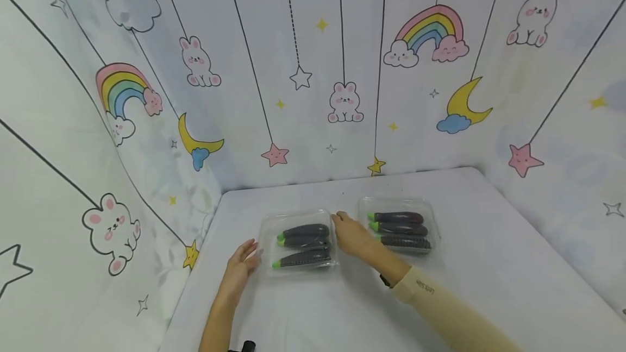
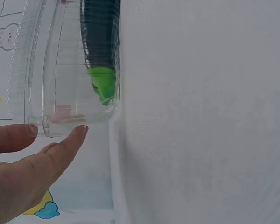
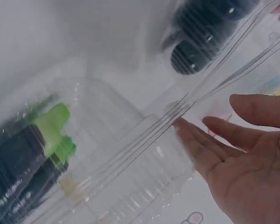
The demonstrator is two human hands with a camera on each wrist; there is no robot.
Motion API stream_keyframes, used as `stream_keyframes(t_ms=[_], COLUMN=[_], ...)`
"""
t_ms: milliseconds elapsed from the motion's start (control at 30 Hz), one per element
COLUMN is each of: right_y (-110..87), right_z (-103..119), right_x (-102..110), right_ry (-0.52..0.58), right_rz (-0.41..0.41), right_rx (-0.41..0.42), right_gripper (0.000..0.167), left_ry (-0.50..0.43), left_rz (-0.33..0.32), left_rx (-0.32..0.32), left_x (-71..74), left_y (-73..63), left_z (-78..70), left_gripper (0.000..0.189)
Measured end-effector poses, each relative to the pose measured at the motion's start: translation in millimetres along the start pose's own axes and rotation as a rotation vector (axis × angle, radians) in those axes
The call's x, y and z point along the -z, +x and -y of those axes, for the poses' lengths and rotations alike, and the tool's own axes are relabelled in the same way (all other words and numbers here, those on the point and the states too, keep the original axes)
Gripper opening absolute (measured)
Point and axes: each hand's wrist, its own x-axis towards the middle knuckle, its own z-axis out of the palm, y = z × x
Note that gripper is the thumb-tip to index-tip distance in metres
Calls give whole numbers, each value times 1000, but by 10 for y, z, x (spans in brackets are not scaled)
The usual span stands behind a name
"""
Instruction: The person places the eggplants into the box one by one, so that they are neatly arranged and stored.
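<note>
Two clear plastic boxes lie on the table, each with three dark purple eggplants that have green stem ends. At the left box's (image 1: 269,235) left end is my left hand (image 1: 238,268). In the left wrist view, its thumb and a fairly straight finger touch the box's rim and end wall. My right hand (image 1: 353,237) reaches between the boxes to the left box's upper right corner. The right wrist view shows its straight fingertips against the clear rim, with the thumb (image 3: 261,109) apart. Inside the left box are its eggplants (image 1: 303,257); those (image 1: 398,228) in the right box (image 1: 391,200) lie parallel.
A white cloth covers the table (image 1: 313,314). Patterned curtains (image 1: 313,31) with bunnies, rainbows and stars stand behind it and at both sides. The right box sits close beside my right forearm (image 1: 391,268).
</note>
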Motion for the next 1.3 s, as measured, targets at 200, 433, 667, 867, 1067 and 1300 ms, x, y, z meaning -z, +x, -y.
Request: stream_keyframes(t_ms=[200, 433, 667, 867, 1067, 1300], right_y=[-153, -323, -474, -542, -579, -569], right_z=[58, 105, 130, 123, 107, 41], right_x=[-40, -104, -188, -289, -362, -454], right_ry=[130, 270, 367, 452, 692, 1082], right_rz=[-18, -66, -146, -158, -157, -101], right_rx=[-22, -79, -103, -175, -259, -377], right_gripper=[50, 48, 39, 39, 39, 28], left_ry=[-40, -39, 4, 48, 13, -42], left_rz=[1, -2, -9, -33, -59, -73], left_rx=[13, -11, 8, 27, 51, 72], left_x=[-34, -59, -60, -48, -43, -42], left_y=[-55, -115, -160, -200, -218, -190], left_z=[7, 18, 27, 61, 83, 92], left_gripper=[62, 62, 62, 56, 48, 42])
